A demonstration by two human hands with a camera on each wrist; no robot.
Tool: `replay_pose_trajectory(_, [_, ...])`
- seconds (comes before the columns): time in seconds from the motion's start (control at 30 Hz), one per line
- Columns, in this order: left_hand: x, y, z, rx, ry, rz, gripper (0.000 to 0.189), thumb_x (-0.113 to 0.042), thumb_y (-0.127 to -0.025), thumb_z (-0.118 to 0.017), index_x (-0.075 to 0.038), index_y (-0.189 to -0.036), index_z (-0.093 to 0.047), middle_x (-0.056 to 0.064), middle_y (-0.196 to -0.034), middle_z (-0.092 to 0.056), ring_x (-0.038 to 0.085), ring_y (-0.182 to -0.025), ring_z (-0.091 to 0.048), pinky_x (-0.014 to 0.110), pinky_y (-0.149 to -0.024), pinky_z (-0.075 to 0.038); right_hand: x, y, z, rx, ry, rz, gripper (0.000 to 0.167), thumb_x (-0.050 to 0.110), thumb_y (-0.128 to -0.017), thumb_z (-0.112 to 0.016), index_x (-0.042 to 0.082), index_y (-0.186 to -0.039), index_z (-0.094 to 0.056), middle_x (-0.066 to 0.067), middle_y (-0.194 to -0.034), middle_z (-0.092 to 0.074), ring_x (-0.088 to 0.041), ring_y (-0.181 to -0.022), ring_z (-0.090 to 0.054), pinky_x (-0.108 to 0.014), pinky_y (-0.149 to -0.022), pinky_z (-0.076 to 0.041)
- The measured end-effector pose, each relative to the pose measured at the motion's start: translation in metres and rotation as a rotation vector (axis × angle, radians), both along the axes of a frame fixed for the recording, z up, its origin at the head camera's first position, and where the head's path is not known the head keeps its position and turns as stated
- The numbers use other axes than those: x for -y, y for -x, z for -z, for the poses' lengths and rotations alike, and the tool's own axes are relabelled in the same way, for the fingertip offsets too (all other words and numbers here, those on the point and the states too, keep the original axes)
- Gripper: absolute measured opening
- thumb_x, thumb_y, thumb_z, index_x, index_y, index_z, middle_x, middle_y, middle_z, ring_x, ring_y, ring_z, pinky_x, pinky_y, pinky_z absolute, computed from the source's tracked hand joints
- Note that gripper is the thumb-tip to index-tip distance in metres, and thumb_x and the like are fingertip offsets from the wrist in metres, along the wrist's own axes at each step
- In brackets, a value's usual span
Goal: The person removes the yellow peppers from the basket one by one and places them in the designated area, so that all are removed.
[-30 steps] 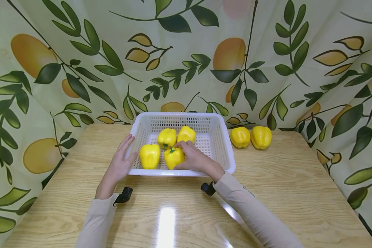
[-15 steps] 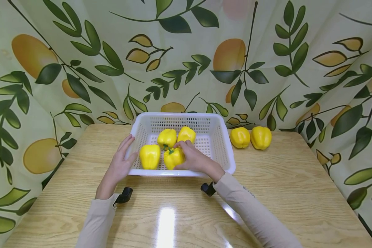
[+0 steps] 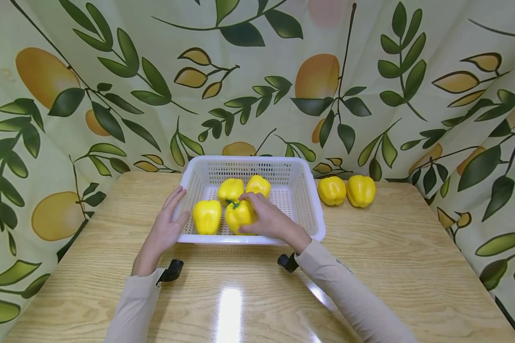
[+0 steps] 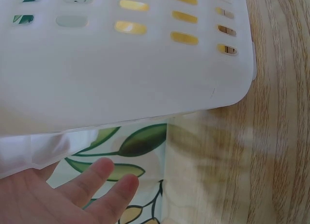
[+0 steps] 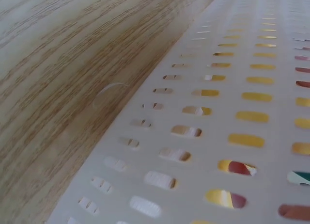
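Note:
In the head view, my right hand (image 3: 271, 216) grips a yellow bell pepper (image 3: 237, 218) with a green stem, fingers over its far side and thumb low at its near side. This pepper is inside a white plastic basket (image 3: 249, 239), close to the front wall. Around it in the basket are three more yellow bell peppers: one to its left (image 3: 207, 217) and two behind, a left one (image 3: 230, 189) and a right one (image 3: 259, 185). My left hand (image 3: 166, 226) rests at the basket's left rim, its fingers fairly straight. The right wrist view shows only the basket's slotted wall (image 5: 193, 132), hiding that hand.
Two more yellow bell peppers, one (image 3: 332, 190) beside another (image 3: 361, 190), lie on the wooden table (image 3: 369, 267) right of the basket. A leaf-and-fruit patterned curtain (image 3: 257, 57) hangs behind the table. Black wrist-camera mounts show at the left wrist (image 3: 171, 270) and right wrist (image 3: 287, 262).
The pepper in my right hand has shifted slightly up and left, and its stem has tilted a little. My left hand and the basket stay in place.

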State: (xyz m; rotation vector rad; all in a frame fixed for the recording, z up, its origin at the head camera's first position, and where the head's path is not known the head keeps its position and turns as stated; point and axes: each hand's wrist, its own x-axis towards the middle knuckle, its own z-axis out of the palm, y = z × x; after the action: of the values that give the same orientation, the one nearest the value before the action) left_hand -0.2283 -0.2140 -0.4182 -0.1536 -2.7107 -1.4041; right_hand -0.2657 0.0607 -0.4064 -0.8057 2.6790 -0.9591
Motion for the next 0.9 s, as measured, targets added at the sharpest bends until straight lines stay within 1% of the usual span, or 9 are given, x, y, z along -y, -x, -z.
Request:
replay_pose_trajectory(0.23, [0.000,0.000,0.001,0.004,-0.011,0.000,0.062,-0.011,-0.098,-0.050,-0.004,-0.156,-0.028,0.010,-0.167,-0.013,0.039,-0.154,-0.011,0.067,-0.120,-0.014,-0.002,-0.004,-0.003,-0.026,0.022,0.022,0.077,0.035,-0.079,-0.081,0.020,-0.146,-0.044,-0.011,-0.143,-0.048,-0.026,-0.125,-0.052,-0.048,-0.107,-0.046])
replay_pose_trajectory(0.5, [0.000,0.001,0.001,0.002,-0.013,0.000,0.062,-0.010,-0.098,-0.050,-0.004,-0.155,-0.028,0.010,-0.167,-0.013,0.040,-0.153,-0.012,0.067,-0.119,-0.015,-0.006,-0.007,-0.006,-0.070,0.016,0.042,0.078,0.038,-0.080,-0.080,0.024,-0.148,-0.044,-0.011,-0.142,-0.048,-0.025,-0.115,-0.056,-0.047,-0.099,-0.050])
replay_pose_trajectory(0.67, [0.000,0.001,0.001,-0.005,-0.019,0.005,0.062,-0.009,-0.098,-0.050,-0.003,-0.155,-0.028,0.011,-0.167,-0.014,0.040,-0.153,-0.012,0.066,-0.120,-0.014,-0.012,-0.011,-0.011,-0.080,0.011,0.066,0.079,0.038,-0.079,-0.080,0.025,-0.148,-0.044,-0.011,-0.144,-0.047,-0.026,-0.117,-0.056,-0.047,-0.101,-0.050])
replay_pose_trajectory(0.9, [-0.001,0.000,0.001,-0.004,-0.009,0.005,0.062,-0.009,-0.098,-0.050,-0.003,-0.155,-0.028,0.011,-0.167,-0.013,0.040,-0.153,-0.012,0.067,-0.120,-0.014,-0.024,-0.015,-0.017,-0.079,0.050,0.098,0.080,0.041,-0.080,-0.080,0.027,-0.149,-0.042,-0.009,-0.147,-0.045,-0.025,-0.120,-0.054,-0.048,-0.103,-0.049])
